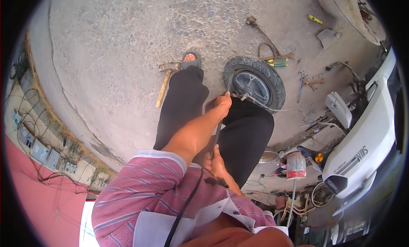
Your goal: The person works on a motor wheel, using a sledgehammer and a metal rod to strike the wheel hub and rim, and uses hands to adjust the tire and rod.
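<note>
A wheel with a black tyre [279, 83] and a grey hub [252, 86] lies on the ground beside my right knee. A pale cable [294, 109] runs from its centre to the right. My left hand [223, 103] is closed around a dark metal pry bar [217, 134], close to the near left edge of the tyre. One end of the bar reaches the tyre rim; exactly how it sits there is hard to make out. Nearer my body, my right hand [218, 165] grips the bar's other end, its thumb along the shaft.
A wooden-handled hammer [163, 88] lies by my sandalled foot [190, 59]. Beyond the tyre are pliers [279, 62], wrenches [313, 82] and a yellow screwdriver [316, 20]. At right stand a white scooter [362, 136] and a red-and-white can [296, 165].
</note>
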Demonstrator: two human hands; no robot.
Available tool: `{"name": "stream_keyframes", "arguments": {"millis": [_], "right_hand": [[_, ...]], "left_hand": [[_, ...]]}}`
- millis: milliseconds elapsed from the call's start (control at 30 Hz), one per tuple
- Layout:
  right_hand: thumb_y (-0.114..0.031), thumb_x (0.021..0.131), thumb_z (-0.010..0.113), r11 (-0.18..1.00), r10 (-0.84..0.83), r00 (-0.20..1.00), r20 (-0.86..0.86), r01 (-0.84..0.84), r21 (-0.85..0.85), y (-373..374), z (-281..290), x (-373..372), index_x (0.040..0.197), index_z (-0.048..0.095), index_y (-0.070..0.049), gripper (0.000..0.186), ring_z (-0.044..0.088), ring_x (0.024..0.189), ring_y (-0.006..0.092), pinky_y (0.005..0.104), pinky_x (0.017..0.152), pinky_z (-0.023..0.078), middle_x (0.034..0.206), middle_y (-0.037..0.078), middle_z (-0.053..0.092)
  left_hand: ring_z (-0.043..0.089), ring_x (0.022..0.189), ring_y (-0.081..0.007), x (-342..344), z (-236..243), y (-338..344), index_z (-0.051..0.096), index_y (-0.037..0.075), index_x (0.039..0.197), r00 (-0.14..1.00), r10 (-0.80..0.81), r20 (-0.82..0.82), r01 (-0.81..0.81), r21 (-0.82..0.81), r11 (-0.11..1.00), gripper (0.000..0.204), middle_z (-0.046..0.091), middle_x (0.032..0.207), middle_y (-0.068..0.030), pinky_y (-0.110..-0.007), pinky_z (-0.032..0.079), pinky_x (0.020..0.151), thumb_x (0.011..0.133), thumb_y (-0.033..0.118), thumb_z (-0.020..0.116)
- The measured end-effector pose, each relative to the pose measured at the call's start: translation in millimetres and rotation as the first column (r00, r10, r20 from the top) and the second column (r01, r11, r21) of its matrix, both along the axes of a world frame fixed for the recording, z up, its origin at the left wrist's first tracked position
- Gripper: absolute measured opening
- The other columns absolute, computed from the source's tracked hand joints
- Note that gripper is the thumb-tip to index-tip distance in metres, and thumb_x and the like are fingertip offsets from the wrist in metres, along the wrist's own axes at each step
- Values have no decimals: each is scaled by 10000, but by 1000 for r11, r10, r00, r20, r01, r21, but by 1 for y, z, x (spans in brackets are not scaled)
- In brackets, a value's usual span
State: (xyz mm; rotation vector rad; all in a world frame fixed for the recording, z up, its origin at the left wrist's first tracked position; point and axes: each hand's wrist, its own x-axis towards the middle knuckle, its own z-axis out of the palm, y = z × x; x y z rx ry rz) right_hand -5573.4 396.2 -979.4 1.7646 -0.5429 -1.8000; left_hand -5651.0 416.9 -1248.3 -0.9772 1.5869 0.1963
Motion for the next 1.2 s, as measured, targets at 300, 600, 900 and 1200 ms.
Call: {"name": "stream_keyframes", "arguments": {"millis": [300, 600, 900, 1200], "right_hand": [[-775, 995, 194, 895, 444, 896, -7, -444, 41, 0, -18, -44, 660, 419, -165, 731, 275, 480, 121, 289, 453, 194, 558, -24, 349], [-757, 1004, 265, 999, 48, 999, 19, -48, -24, -11, 18, -18, 689, 423, -146, 705, 236, 478, 118, 269, 437, 183, 558, -32, 282], [-791, 984, 174, 949, 311, 941, -134, -314, -2, -3, 0, 6, 671, 433, -134, 772, 281, 471, 143, 300, 440, 216, 547, -15, 335], [-741, 1015, 224, 942, 336, 925, -178, -328, 73, -16, -6, -16, 689, 458, -159, 707, 296, 480, 121, 288, 463, 231, 546, -21, 361]], "left_hand": [[663, 641, -314, -6, -45, -30, 702, -29, 1009, 962, -207, -177, 212, 10, 977, 612, 707, 871, -182, -450, 513, 559, 976, 568, 571], [415, 412, -166, -12, 29, -5, 570, 69, 753, 985, 168, -38, -166, 53, 985, 532, 507, 594, -42, -359, 309, 395, 982, 549, 581], [693, 1079, -346, 9, -8, -18, 699, -45, 1149, 989, 136, -57, -137, -16, 990, 595, 709, 1183, -227, -432, 534, 920, 994, 513, 563], [499, 469, -196, -1, -42, -47, 620, 60, 789, 965, -99, -242, 86, -63, 994, 580, 568, 645, -50, -392, 373, 425, 987, 599, 538]]}}
